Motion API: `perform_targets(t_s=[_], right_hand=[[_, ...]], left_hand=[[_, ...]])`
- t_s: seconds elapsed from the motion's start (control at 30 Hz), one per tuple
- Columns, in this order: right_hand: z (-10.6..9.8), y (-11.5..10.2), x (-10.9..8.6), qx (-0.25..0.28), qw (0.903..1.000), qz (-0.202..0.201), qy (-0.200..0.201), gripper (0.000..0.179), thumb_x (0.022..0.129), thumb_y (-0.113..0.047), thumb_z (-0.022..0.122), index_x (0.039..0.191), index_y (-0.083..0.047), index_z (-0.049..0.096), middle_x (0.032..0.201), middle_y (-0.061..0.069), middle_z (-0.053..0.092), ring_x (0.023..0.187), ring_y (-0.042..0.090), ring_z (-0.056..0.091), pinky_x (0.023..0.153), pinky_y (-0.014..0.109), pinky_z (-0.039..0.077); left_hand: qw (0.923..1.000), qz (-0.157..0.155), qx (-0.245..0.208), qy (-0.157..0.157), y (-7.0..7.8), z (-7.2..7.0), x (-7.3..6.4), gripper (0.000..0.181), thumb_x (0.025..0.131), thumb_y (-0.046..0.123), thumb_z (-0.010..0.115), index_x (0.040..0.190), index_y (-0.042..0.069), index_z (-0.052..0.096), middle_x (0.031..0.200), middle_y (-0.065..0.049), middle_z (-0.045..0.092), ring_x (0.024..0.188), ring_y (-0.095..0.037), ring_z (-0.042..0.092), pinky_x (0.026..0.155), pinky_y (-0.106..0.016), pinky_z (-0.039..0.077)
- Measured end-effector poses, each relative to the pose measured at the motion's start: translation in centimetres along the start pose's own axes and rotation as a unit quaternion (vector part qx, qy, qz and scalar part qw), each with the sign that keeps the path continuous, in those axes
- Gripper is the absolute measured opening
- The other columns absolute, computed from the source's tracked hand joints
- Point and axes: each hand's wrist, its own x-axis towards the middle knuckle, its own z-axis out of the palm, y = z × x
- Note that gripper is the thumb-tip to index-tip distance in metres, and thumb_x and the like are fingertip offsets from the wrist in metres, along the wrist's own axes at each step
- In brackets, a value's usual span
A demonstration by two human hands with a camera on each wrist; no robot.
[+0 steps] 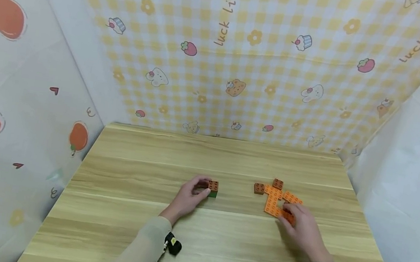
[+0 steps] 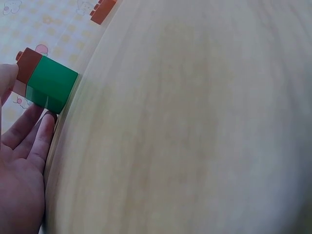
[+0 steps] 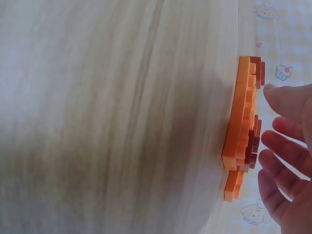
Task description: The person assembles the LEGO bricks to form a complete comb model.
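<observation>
With thumb and fingers, my left hand (image 1: 187, 198) holds a small stack of toy building bricks: a brown brick (image 1: 213, 184) on top of a green block (image 2: 51, 84). The stack stands on the table. My right hand (image 1: 304, 233) hovers over flat orange bricks (image 1: 272, 203), its fingers spread and loosely bent. A gap shows between its fingertips and the bricks in the right wrist view. Another orange brick (image 1: 292, 197) lies just beyond these fingers. The hand partly covers the near right end of the orange group, where a darker brick (image 3: 251, 151) sits.
Two brown bricks (image 1: 259, 188) lie by the far left end of the orange group. The wooden table (image 1: 141, 157) ends at a checked cloth (image 1: 243, 72) behind, with white cloth walls on both sides. A small black camera (image 1: 173, 244) is strapped to each wrist.
</observation>
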Motion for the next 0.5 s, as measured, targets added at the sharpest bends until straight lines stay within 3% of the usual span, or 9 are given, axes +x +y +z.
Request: perform_targets(t_s=[0.5], right_hand=[[0.39, -0.09, -0.63, -0.014, 0.9989, 0.025, -0.037, 0.042, 0.085, -0.012, 0.088, 0.119, 0.008, 0.071, 0.117, 0.024, 0.072, 0.11, 0.045, 0.066, 0.095, 0.061, 0.053]], left_hand=[[1.0, -0.002, -0.004, 0.0, -0.02, -0.01, -0.07, 0.039, 0.106, 0.021, 0.066, 0.143, 0.009, 0.059, 0.131, -0.008, 0.067, 0.123, -0.026, 0.064, 0.099, -0.032, 0.055]])
